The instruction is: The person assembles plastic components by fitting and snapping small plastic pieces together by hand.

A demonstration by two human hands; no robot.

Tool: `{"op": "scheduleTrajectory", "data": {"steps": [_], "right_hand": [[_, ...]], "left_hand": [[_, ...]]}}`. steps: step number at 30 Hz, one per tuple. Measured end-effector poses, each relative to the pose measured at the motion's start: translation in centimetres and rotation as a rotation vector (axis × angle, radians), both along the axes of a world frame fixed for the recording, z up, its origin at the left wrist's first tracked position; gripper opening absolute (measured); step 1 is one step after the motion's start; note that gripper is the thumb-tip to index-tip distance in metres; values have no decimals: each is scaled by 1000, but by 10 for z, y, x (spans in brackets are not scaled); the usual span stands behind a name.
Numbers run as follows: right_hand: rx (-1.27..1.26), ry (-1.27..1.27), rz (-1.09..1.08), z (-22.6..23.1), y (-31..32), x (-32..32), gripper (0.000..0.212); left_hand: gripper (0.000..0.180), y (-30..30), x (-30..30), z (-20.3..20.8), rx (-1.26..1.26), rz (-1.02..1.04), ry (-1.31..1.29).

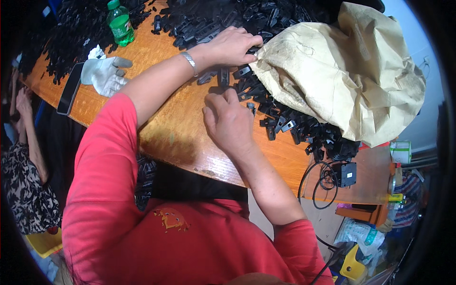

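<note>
My left hand reaches across the table to the near corner of a large beige woven sack. Its thumb and forefinger close at the sack's edge, with a dark piece showing between them. Below it, my right hand rests low over the wood with its fingers curled. Its fingertips meet the near end of a small black plastic piece; the grip underneath is partly hidden. More black plastic pieces spill out along the sack's lower edge.
A wide heap of black parts covers the table's far side. At left are a green bottle, a pale work glove and a phone. A black box with a cable lies near the right edge. Another person's arm shows far left.
</note>
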State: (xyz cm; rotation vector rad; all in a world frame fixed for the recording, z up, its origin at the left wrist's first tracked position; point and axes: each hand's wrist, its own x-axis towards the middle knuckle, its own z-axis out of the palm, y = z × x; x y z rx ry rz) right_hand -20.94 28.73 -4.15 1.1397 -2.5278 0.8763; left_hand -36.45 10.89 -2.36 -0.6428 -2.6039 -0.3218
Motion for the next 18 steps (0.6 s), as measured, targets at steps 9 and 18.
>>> {"op": "scheduleTrajectory", "data": {"steps": [9, 18], "right_hand": [[-39, 44, 19, -1, 4, -3, 23], [-2, 55, -44, 13, 16, -7, 19]], "left_hand": [[41, -25, 65, -6, 152, -61, -54], [32, -44, 125, -1, 243, -84, 188]]}}
